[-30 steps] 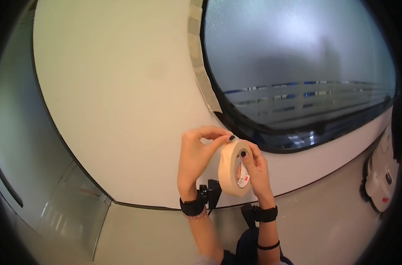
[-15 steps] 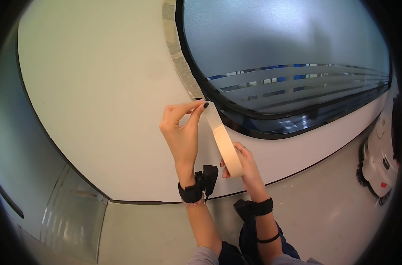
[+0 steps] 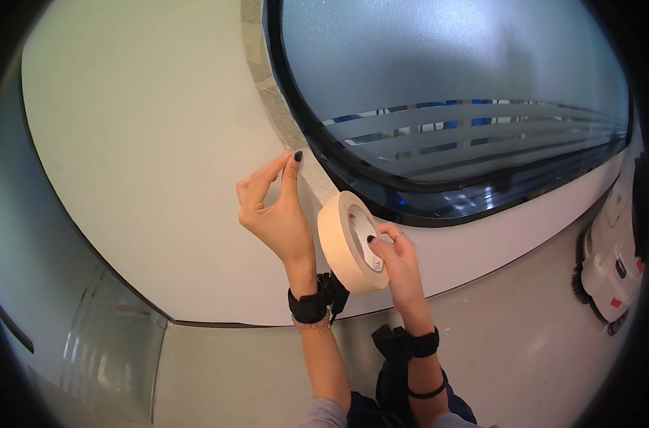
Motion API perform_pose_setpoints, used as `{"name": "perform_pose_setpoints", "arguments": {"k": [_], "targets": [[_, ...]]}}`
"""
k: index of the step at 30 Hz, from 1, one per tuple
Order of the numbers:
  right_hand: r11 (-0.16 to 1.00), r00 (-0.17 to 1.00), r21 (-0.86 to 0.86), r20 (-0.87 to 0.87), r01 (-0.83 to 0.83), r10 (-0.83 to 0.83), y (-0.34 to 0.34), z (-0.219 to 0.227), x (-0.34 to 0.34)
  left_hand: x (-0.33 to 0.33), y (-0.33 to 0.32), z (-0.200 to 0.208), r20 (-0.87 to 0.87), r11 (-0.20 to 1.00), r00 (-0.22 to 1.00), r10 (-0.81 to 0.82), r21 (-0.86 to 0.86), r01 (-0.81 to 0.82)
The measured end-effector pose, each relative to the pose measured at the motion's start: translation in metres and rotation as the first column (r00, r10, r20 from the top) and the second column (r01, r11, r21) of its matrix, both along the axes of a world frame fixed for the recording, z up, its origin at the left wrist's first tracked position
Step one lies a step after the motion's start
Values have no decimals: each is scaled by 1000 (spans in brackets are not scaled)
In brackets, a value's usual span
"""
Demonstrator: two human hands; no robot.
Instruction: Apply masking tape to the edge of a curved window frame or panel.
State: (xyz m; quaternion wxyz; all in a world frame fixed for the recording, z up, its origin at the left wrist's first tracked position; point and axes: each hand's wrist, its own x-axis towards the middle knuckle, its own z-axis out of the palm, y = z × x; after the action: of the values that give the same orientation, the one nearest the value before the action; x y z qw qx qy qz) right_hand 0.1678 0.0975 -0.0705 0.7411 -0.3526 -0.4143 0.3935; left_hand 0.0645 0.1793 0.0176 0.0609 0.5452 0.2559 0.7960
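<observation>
A roll of cream masking tape (image 3: 334,239) is in my right hand (image 3: 401,271), with the thumb over the inside of its core and the roll's side turned up into view. From the roll a pale strip of tape (image 3: 316,178) runs up and to the left, along the window's dark lower-left edge. My left hand (image 3: 278,207) pinches the strip's far end between thumb and index finger, close to the white wall. Just above those fingertips ends a band of tape (image 3: 278,118) stuck along the window's left edge. Whether the strip touches the wall is hard to tell.
The frosted window (image 3: 438,64) with a rounded black frame (image 3: 424,214) fills the upper right. White wall panel (image 3: 139,164) spreads to the left, grey floor (image 3: 225,371) below. A white floor-cleaning machine (image 3: 606,278) with a dark brush stands at the right.
Both hands have shifted a little left, the left one keeping its pinch on the tape end. The roll has turned from edge-on to show its core, and moved up and left.
</observation>
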Motion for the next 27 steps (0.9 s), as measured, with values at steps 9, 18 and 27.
{"name": "perform_pose_setpoints", "arguments": {"k": [9,18,27], "targets": [[975,978,-78,0,-207,207,-1,9,6,-6,-4,2,35,998,998,-60,-14,61],[975,975,4,0,-222,222,6,1,-6,-6,-33,19,-16,973,979,204,-110,-204],[973,972,33,-50,-228,229,6,-5,1,-26,-33,21,-90,998,996,21,-49,-26]]}}
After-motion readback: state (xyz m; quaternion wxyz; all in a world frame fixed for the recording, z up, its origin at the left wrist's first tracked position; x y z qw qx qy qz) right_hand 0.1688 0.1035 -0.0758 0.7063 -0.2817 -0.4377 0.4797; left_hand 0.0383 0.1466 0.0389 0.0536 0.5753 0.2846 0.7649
